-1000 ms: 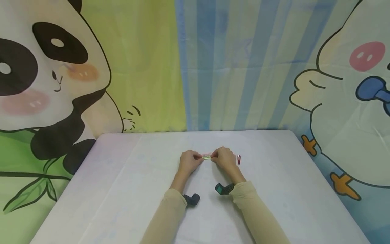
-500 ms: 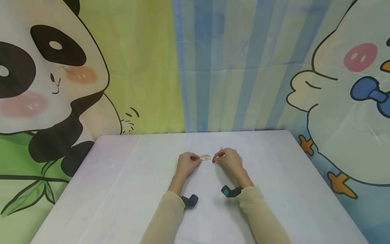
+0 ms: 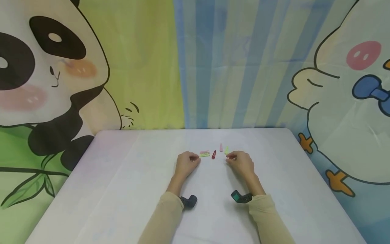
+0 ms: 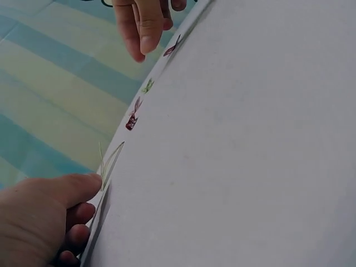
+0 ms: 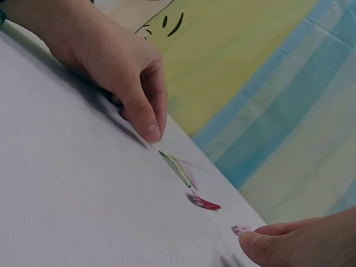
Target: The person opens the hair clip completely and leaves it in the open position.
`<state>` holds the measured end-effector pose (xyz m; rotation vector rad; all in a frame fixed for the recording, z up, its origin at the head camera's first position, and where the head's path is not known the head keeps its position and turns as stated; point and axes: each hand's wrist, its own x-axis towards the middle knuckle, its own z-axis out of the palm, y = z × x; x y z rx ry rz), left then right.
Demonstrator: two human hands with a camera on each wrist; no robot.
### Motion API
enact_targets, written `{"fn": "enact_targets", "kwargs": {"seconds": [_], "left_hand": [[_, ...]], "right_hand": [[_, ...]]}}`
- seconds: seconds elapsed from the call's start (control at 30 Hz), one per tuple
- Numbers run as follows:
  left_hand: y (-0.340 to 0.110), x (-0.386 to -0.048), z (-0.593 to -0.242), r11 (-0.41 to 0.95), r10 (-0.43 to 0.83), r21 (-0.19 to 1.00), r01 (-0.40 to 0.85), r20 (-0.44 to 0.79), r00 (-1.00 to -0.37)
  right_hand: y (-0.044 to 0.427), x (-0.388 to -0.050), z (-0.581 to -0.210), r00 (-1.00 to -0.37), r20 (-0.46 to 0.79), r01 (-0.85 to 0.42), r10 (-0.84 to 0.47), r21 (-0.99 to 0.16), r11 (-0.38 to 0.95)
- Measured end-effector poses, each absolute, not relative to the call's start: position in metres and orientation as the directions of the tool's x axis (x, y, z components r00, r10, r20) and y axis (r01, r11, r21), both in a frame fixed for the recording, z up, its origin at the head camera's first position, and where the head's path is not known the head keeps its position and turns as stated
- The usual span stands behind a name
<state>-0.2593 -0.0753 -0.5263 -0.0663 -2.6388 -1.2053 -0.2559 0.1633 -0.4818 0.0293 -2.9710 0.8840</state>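
Several small snap hair clips lie on the white table. A green hair clip (image 3: pixel 205 155) lies sideways beside a pink hair clip (image 3: pixel 204 151). My left hand (image 3: pixel 186 164) is at their left end, thumb and finger pinching the green clip's tip, though the contact is partly hidden. To the right lie a red hair clip (image 3: pixel 214 154), another pink clip (image 3: pixel 221 147) and another green clip (image 3: pixel 226 150). My right hand (image 3: pixel 242 165) hovers by that green clip, thumb and index finger apart with nothing between them. Another red clip (image 4: pixel 171 47) shows in the left wrist view.
The white tabletop (image 3: pixel 146 203) stretches around both hands. Behind it hangs a curtain (image 3: pixel 225 67) with stripes, a panda and a white bird. Each wrist wears a small dark camera, such as the right wrist camera (image 3: pixel 241 197).
My right hand has left the green clip, set the red clip down upright beside the sideways pair, and moved right with its fingers parted. The left hand has stayed by the pair.
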Motion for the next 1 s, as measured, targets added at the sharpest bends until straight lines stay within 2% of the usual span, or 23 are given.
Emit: {"fn": "enact_targets", "kwargs": {"seconds": [0.23,0.47,0.67,1.0], "left_hand": [[-0.063,-0.259,-0.529,0.658,-0.048,0.734,0.170,0.265,-0.963],[-0.034,-0.251,-0.531,0.725,-0.059,0.668,0.169,0.304,-0.951],[-0.020,-0.249,-0.531,0.803,-0.085,0.579,0.141,0.345,-0.935],[-0.003,-0.251,-0.532,0.799,-0.118,0.581,0.155,0.404,-0.907]], "right_hand": [[0.157,-0.264,-0.486,-0.997,0.073,-0.054,-0.016,-0.563,0.825],[0.147,-0.275,-0.492,-0.998,0.043,-0.055,-0.037,-0.584,0.810],[0.143,-0.285,-0.493,-0.995,0.074,-0.098,-0.068,-0.563,0.821],[0.141,-0.303,-0.488,-0.982,0.089,-0.188,-0.165,-0.500,0.846]]}}
